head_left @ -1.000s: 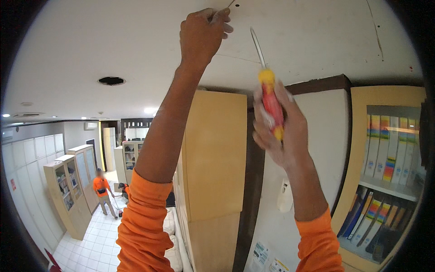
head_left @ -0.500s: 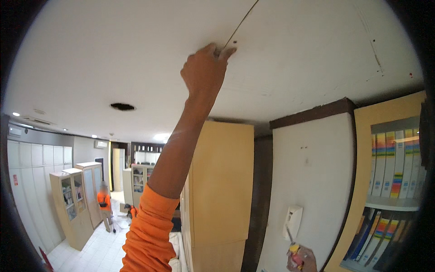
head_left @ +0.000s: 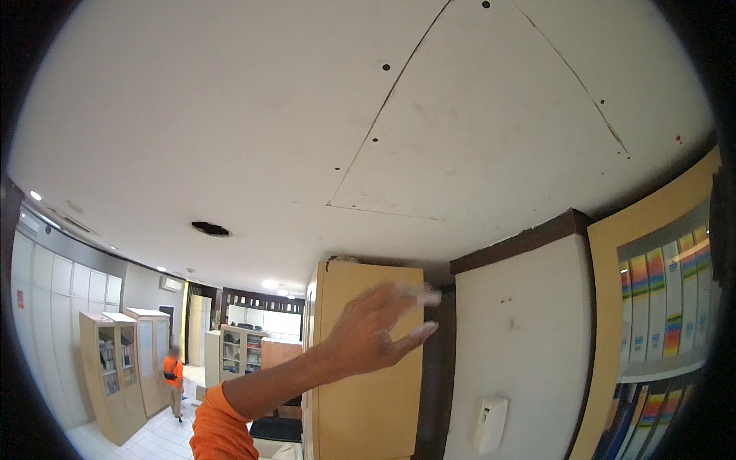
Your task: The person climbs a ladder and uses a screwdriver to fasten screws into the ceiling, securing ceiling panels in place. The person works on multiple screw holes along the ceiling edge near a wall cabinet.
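Observation:
My left hand (head_left: 366,331) is raised in front of a tall tan cabinet (head_left: 369,410), its thumb and fingers apart and holding nothing. White dust coats the fingertips, which are slightly smeared by motion. Above it stretches a white ceiling with a panel (head_left: 491,130) outlined by thin dark seams. Small dark spots, like screw heads or holes, dot both sides of the left seam (head_left: 389,96). I cannot see my right hand.
A round dark hole (head_left: 211,228) opens in the ceiling at left. A white wall-mounted box (head_left: 491,424) hangs on the white column. Binders (head_left: 655,307) fill a tan-framed shelf at right. A person in orange (head_left: 175,374) stands far left near cabinets (head_left: 115,387).
My left hand has come down from the ceiling seam and spread its fingers. My right hand, which held a tool with a yellow and red handle, has left the view. The view has tilted upward.

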`<control>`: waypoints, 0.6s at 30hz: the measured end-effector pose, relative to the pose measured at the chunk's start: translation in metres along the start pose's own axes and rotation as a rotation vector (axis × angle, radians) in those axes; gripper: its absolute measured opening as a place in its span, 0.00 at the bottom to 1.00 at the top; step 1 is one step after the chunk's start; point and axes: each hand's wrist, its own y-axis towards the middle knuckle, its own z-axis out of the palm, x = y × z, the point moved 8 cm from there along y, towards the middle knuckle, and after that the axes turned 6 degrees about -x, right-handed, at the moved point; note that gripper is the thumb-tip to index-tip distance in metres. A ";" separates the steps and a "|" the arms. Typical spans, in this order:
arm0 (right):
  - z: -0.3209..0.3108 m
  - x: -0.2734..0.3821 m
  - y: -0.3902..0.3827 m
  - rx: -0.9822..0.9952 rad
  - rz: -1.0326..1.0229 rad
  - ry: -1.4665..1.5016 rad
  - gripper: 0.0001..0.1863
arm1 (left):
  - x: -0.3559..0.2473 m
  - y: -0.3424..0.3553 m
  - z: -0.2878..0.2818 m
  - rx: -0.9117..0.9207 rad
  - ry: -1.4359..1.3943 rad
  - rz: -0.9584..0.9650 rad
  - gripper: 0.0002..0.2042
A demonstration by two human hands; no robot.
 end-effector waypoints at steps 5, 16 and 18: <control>0.005 -0.049 0.002 -0.021 0.091 -0.065 0.16 | 0.004 0.077 -0.061 -0.617 0.554 0.191 0.46; 0.016 -0.058 0.013 -0.009 0.092 -0.065 0.17 | 0.017 0.149 -0.084 -0.866 0.963 0.095 0.45; 0.017 -0.061 0.015 -0.007 0.092 -0.069 0.17 | 0.013 0.149 -0.088 -0.894 0.971 0.126 0.43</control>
